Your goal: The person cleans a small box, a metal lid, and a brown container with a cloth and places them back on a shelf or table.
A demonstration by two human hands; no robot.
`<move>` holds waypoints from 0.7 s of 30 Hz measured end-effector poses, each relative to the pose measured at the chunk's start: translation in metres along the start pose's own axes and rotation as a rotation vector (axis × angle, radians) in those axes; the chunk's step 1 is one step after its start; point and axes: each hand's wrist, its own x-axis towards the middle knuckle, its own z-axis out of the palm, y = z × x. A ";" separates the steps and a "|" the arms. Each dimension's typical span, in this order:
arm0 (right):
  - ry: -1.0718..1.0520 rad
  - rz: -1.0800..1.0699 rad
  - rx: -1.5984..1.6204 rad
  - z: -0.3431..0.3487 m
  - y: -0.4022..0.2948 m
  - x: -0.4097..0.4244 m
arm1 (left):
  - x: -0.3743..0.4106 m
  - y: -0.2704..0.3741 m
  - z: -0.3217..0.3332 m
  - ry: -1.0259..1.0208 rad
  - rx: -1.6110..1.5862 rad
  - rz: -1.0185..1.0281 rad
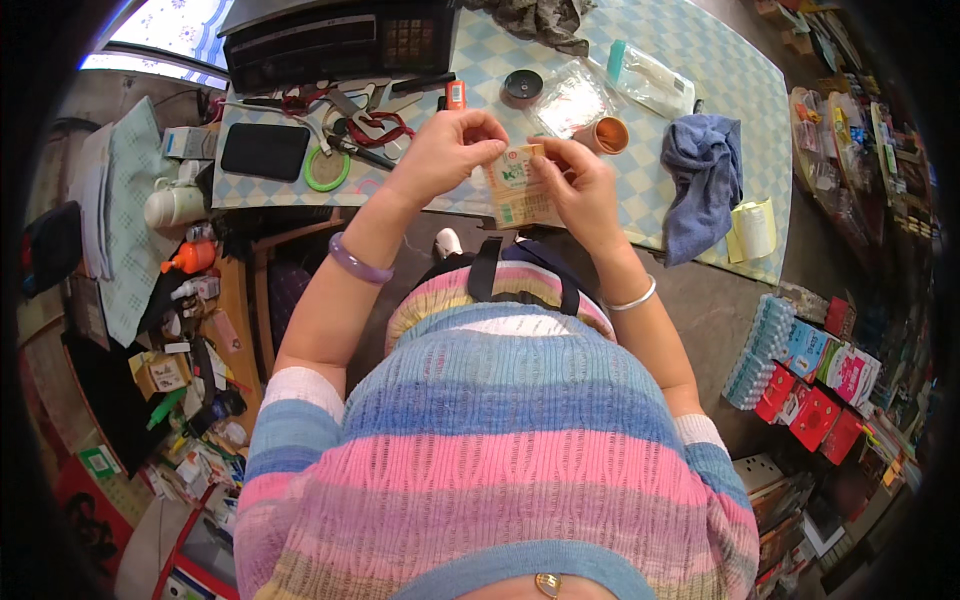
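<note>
A small printed paper packet (517,196) is held upright over the table's near edge. My left hand (459,150) pinches its upper left corner between thumb and forefinger. On the other side, my right hand (577,184) grips its upper right edge, thumb in front. Just beyond my right hand an orange-brown cup (602,136) lies tilted, with orange contents showing. A clear plastic bag (571,97) and a round black lid or jar (523,87) are behind the packet.
Left on the checked tablecloth are a black phone (264,151), a green coiled ring (327,171) and scissors with red handles (379,129). A blue cloth (701,180) hangs over the right front edge, beside a yellow-and-white packet (752,229). A clear pouch (652,81) lies farther back.
</note>
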 end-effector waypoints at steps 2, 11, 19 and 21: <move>-0.057 0.027 0.076 -0.009 -0.023 0.005 | -0.009 0.018 -0.008 -0.080 -0.092 0.014; -0.169 -0.389 -0.390 -0.026 -0.068 0.021 | -0.023 0.053 -0.005 0.026 0.402 0.339; -0.318 -0.228 -0.045 -0.031 -0.085 0.028 | -0.033 0.066 0.001 0.155 0.716 0.834; -0.367 -0.023 0.174 -0.031 -0.082 0.029 | -0.033 0.066 0.003 0.211 0.741 0.932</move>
